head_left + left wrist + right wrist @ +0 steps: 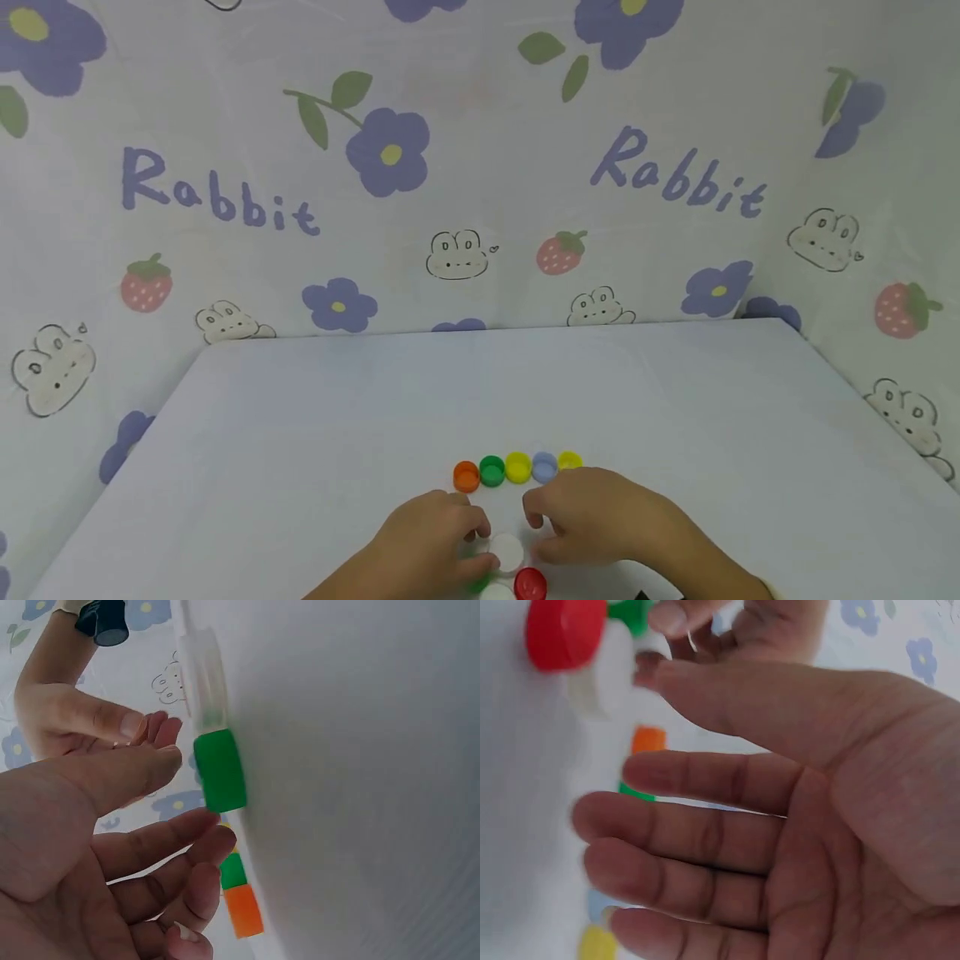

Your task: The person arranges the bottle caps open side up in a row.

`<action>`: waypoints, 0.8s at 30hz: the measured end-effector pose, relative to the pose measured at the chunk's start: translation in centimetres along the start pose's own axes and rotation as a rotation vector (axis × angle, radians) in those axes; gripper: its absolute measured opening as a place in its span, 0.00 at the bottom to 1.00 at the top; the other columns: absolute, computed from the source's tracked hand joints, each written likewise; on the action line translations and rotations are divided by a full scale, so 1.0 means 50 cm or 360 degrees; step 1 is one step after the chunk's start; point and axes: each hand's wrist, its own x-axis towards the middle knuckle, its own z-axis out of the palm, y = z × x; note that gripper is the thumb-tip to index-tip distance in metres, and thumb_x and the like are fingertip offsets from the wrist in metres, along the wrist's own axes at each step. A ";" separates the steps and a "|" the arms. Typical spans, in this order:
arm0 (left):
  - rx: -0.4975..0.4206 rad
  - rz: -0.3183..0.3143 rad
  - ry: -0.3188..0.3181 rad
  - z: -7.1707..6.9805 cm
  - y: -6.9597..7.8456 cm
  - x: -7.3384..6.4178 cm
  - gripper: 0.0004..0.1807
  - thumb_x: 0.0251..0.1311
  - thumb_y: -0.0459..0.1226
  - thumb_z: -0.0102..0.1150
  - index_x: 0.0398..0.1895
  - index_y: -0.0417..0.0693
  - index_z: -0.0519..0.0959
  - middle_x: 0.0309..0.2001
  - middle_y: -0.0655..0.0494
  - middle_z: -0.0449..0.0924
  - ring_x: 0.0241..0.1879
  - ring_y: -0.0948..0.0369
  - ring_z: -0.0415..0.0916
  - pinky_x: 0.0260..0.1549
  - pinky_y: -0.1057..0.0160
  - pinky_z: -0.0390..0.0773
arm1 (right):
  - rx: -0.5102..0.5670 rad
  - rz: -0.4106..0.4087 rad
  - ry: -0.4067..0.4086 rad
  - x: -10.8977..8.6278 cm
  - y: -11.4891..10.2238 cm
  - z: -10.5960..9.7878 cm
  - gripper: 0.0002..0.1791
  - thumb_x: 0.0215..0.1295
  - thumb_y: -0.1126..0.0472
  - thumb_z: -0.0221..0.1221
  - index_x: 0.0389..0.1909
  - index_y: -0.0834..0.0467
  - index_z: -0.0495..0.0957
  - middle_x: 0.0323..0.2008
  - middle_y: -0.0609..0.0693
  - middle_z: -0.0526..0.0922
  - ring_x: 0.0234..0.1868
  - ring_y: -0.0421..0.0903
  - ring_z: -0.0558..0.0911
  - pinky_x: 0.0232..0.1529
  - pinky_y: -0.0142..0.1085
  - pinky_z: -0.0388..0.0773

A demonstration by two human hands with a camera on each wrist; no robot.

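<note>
Both hands hover low over a small group of round plastic bottle caps at the table's near edge. My left hand (pixel 427 546) is at the left of a white cap (pixel 508 553), its thumb and fingers spread beside a green cap (pixel 220 771) that they do not grip. The thumb partly hides that green cap in the head view. On the white cap's other side is my right hand (pixel 600 517), with loosely extended, parted fingers and nothing held. A red cap (pixel 531 584) and a second white cap (pixel 497 592) lie nearer the person, the latter cut off by the frame.
Beyond the hands runs a row of caps: orange (pixel 466 477), green (pixel 492 472), yellow (pixel 518 467), light blue (pixel 544 467) and another yellow (pixel 570 460), partly covered by the right hand. The white table (pixel 337 425) meets a printed cloth (pixel 495 183) at its back and sides.
</note>
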 end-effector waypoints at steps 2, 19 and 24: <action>-0.0016 0.0013 -0.0016 0.003 -0.001 0.000 0.13 0.59 0.50 0.73 0.38 0.53 0.87 0.29 0.71 0.74 0.30 0.69 0.67 0.34 0.68 0.74 | -0.0022 -0.0019 -0.0006 0.009 -0.007 0.010 0.06 0.61 0.56 0.69 0.35 0.51 0.82 0.18 0.38 0.72 0.21 0.36 0.70 0.26 0.32 0.70; 0.0041 -0.0078 -0.0137 0.017 0.014 0.010 0.12 0.58 0.48 0.72 0.34 0.50 0.85 0.24 0.67 0.68 0.25 0.69 0.65 0.23 0.69 0.69 | -0.0138 0.0075 -0.0027 0.045 -0.038 0.060 0.15 0.56 0.49 0.71 0.27 0.51 0.74 0.16 0.41 0.71 0.17 0.38 0.68 0.20 0.31 0.65; 0.0095 -0.0035 -0.0077 0.021 0.014 0.007 0.12 0.57 0.48 0.72 0.31 0.49 0.84 0.24 0.67 0.67 0.24 0.69 0.64 0.22 0.70 0.67 | -0.0180 0.0077 0.0009 0.051 -0.040 0.063 0.17 0.51 0.51 0.74 0.28 0.51 0.74 0.17 0.40 0.71 0.18 0.38 0.67 0.20 0.31 0.65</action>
